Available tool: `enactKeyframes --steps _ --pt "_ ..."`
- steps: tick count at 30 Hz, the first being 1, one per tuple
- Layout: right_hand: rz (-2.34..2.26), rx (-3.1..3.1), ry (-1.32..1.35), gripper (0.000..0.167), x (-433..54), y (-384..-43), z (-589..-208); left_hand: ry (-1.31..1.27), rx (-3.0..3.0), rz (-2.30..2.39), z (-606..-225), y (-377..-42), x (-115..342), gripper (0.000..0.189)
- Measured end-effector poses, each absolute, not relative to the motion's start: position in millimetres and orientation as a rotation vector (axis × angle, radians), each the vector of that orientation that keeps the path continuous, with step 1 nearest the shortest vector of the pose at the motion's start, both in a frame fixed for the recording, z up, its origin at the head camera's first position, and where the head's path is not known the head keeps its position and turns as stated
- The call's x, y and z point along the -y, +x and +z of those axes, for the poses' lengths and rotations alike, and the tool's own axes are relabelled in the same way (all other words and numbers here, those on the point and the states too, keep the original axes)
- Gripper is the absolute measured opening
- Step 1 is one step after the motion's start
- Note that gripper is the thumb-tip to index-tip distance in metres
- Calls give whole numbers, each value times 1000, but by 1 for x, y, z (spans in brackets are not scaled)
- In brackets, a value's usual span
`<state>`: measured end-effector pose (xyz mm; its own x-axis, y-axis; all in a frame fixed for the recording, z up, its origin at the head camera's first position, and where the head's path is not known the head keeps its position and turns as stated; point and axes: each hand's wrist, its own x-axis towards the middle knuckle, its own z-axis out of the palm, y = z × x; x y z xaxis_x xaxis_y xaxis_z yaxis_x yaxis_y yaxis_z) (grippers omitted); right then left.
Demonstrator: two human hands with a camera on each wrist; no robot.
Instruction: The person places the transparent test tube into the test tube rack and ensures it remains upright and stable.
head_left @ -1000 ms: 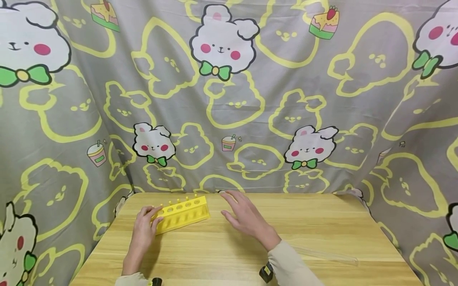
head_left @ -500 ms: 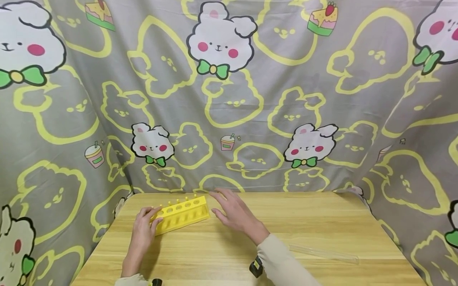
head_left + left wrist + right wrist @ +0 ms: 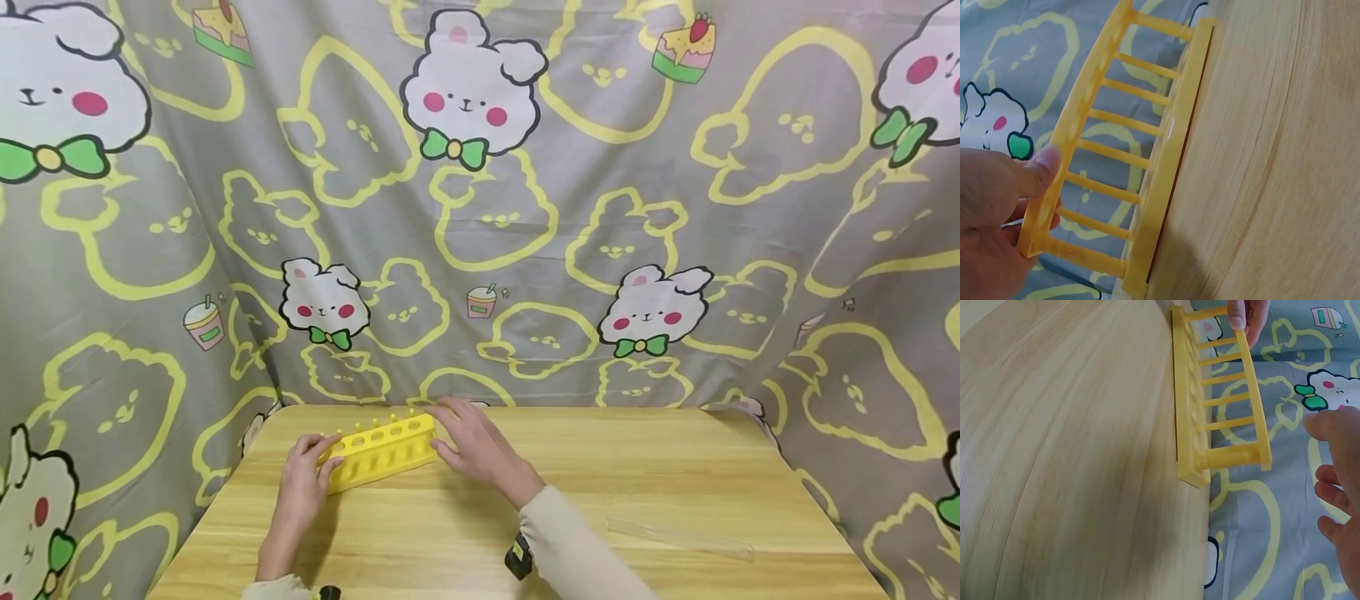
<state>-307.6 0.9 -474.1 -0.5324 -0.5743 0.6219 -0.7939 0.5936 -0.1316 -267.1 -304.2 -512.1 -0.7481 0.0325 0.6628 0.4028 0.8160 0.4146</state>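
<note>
A yellow test tube rack (image 3: 381,447) stands upright at the table's back left, its row of holes on top. My left hand (image 3: 300,482) grips its left end. In the left wrist view, the thumb (image 3: 1044,164) lies on the rack's upper bar and fingers show behind it. My right hand (image 3: 480,443) is at the rack's right end. In the right wrist view that hand (image 3: 1344,469) has its fingers spread, with a gap between them and the rack (image 3: 1254,394). A clear tube (image 3: 678,538) lies at the table's right.
The wooden table (image 3: 600,467) is bounded at the back and sides by a grey patterned curtain (image 3: 510,250). The rack stands close to the table's back edge. A dark camera strap (image 3: 519,557) sits on the right wrist.
My right hand has moved left to the rack's right end. The left hand keeps its grip, and the rack stays in place.
</note>
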Motion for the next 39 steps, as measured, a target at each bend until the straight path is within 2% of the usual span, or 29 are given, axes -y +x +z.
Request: enactKeyframes --steps 9,22,39 --pt "569 2347 1100 58 13 -313 -482 -303 2345 -722 -513 -266 305 36" --pt "472 2427 1110 56 28 -316 -489 -282 2332 -711 -515 -263 306 36" --pt "384 2588 1076 39 47 -323 -483 -264 2363 -710 -511 -265 301 36"
